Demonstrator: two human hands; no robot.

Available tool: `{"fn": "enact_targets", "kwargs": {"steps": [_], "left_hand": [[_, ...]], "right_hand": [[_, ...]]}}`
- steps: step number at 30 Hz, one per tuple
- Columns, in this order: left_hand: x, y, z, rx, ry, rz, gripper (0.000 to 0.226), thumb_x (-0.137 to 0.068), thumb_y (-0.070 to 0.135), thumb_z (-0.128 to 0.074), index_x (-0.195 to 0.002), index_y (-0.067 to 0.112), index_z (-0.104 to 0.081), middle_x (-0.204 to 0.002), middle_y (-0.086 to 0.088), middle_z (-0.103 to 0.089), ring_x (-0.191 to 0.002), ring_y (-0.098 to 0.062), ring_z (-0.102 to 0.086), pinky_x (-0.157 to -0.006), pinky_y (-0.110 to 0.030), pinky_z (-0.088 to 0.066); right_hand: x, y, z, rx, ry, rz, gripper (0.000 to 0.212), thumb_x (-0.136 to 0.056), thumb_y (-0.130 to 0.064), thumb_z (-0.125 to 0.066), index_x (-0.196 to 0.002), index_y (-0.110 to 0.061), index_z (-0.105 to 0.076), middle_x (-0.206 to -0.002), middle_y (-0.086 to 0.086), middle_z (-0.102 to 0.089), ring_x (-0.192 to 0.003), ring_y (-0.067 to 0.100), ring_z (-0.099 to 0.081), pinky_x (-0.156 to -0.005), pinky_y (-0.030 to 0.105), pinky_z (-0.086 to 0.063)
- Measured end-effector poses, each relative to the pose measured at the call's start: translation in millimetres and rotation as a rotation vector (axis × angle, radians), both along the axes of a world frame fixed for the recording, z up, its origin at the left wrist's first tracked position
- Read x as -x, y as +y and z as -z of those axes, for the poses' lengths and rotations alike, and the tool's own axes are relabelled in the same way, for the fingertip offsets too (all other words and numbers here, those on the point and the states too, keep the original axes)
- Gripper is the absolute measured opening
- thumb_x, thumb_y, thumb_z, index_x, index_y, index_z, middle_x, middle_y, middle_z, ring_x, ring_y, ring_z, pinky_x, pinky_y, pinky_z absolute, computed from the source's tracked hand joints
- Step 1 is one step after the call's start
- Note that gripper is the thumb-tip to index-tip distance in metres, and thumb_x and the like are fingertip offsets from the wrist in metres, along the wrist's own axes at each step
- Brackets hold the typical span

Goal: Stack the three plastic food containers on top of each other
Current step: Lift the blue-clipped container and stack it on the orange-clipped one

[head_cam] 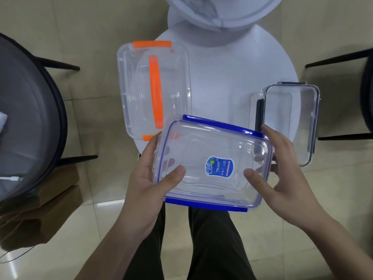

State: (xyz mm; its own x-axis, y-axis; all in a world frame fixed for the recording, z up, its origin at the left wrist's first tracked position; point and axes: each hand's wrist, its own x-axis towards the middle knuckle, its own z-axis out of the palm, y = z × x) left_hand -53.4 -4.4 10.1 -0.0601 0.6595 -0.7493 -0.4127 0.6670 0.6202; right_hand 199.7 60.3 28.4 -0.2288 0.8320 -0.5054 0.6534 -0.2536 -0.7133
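Head view only. Blue-clipped container [214,164] is held up at the near edge of the round white table [232,67], lid side up, slightly tilted, above the person's dark trousers [212,239]. Left hand [147,178] grips its left short side, thumb on the lid, fingers curled underneath and seen through the clear plastic. Right hand [282,170] grips the right short side, thumb on the lid near the blue sticker [220,165], fingers wrapped round the far right corner. Both hands partly closed on the box, not flat.

Orange-handled container [155,89] sits on the left part of the table, overhanging the table's left edge, just beyond the blue one; its near orange clip is right by the left hand's fingertips. Dark-clipped container [290,122] sits on the right of the table, overhanging the right edge, close to the right hand. No container is stacked yet.

Dark chair [30,118] on the left, another chair leg [339,57] on the right. Brown cardboard box [50,199] on the tiled floor [101,229], near left.
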Motion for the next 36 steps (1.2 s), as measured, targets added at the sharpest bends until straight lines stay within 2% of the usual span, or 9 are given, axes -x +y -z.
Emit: {"fn": "enact_targets", "kwargs": {"steps": [4, 9, 14, 17, 21, 23, 28, 34, 36], "left_hand": [[4.3, 5.8, -3.3, -0.003, 0.02, 0.041, 0.074, -0.074, 0.032, -0.083, -0.141, 0.035, -0.051, -0.134, 0.001, -0.067, -0.127, -0.027, -0.062, -0.097, -0.059, -0.055], [13.4, 16.2, -7.9, -0.046, 0.022, 0.097, 0.072, -0.066, 0.038, -0.076, -0.135, 0.038, -0.058, -0.131, 0.008, -0.069, -0.126, -0.02, -0.063, -0.101, -0.055, -0.053], [22.8, 35.8, -9.7, -0.063, 0.052, 0.195, 0.053, -0.062, 0.047, -0.072, -0.114, 0.049, -0.066, -0.12, 0.016, -0.073, -0.118, -0.014, -0.067, -0.091, -0.039, -0.06], [25.8, 45.2, -9.2, -0.062, 0.079, 0.204, 0.052, -0.062, 0.05, -0.072, -0.114, 0.047, -0.067, -0.119, 0.017, -0.074, -0.116, -0.015, -0.068, -0.092, -0.04, -0.058], [24.6, 52.3, -8.8, -0.055, 0.057, 0.144, 0.042, -0.074, 0.034, -0.069, -0.115, 0.036, -0.068, -0.108, 0.015, -0.078, -0.103, -0.008, -0.074, -0.075, -0.024, -0.062], [24.3, 52.0, -8.4, -0.032, 0.039, 0.092, 0.046, -0.074, 0.032, -0.069, -0.119, 0.03, -0.067, -0.108, 0.011, -0.078, -0.101, -0.01, -0.075, -0.074, -0.024, -0.062], [16.7, 40.2, -10.8, -0.033, 0.041, 0.076, 0.065, -0.064, 0.034, -0.077, -0.126, 0.027, -0.061, -0.115, 0.006, -0.076, -0.107, -0.015, -0.074, -0.077, -0.028, -0.062], [6.0, 22.4, -11.9, 0.068, 0.052, 0.056, 0.08, -0.047, 0.034, -0.085, -0.123, 0.03, -0.06, -0.109, 0.01, -0.077, -0.106, -0.014, -0.074, -0.069, -0.028, -0.064], [4.3, 18.3, -10.8, 0.105, 0.023, 0.059, 0.078, -0.048, 0.031, -0.085, -0.122, 0.028, -0.061, -0.108, 0.008, -0.078, -0.105, -0.016, -0.075, -0.073, -0.034, -0.065]], "right_hand": [[-1.9, 6.6, -2.2, -0.006, -0.048, 0.019, 0.081, -0.079, -0.053, -0.062, -0.152, -0.038, -0.031, -0.14, -0.022, -0.046, -0.127, -0.007, -0.048, -0.089, 0.007, -0.045], [-1.2, 28.8, -8.4, 0.024, -0.077, -0.035, 0.07, -0.077, -0.054, -0.065, -0.143, -0.037, -0.046, -0.131, -0.021, -0.058, -0.12, -0.008, -0.054, -0.082, -0.001, -0.046], [9.6, 47.3, -16.6, 0.202, 0.043, -0.072, 0.069, -0.075, -0.061, -0.064, -0.139, -0.036, -0.052, -0.12, -0.018, -0.068, -0.114, 0.004, -0.065, -0.079, 0.018, -0.06], [18.2, 48.2, -17.8, 0.254, 0.103, -0.134, 0.055, -0.078, -0.063, -0.063, -0.128, -0.038, -0.057, -0.11, -0.021, -0.071, -0.104, 0.006, -0.069, -0.069, 0.018, -0.059], [25.1, 44.1, -15.2, 0.286, 0.141, -0.091, 0.033, -0.083, -0.055, -0.07, -0.111, -0.038, -0.064, -0.097, -0.02, -0.073, -0.093, 0.006, -0.072, -0.065, 0.017, -0.057], [25.3, 40.5, -12.2, 0.285, 0.168, -0.046, 0.028, -0.084, -0.053, -0.07, -0.107, -0.038, -0.067, -0.095, -0.014, -0.074, -0.091, 0.01, -0.072, -0.067, 0.02, -0.059], [27.4, 26.2, -7.6, 0.252, 0.205, 0.114, 0.044, -0.075, -0.057, -0.064, -0.115, -0.039, -0.064, -0.104, -0.012, -0.075, -0.095, 0.013, -0.074, -0.07, 0.021, -0.06], [33.0, 8.4, -7.4, 0.209, 0.159, 0.175, 0.049, -0.075, -0.057, -0.068, -0.118, -0.035, -0.062, -0.106, -0.025, -0.072, -0.103, 0.001, -0.069, -0.066, 0.011, -0.055], [36.0, 3.8, -8.5, 0.188, 0.176, 0.217, 0.049, -0.073, -0.057, -0.065, -0.117, -0.034, -0.064, -0.105, -0.025, -0.073, -0.101, 0.001, -0.07, -0.066, 0.009, -0.054]]}}
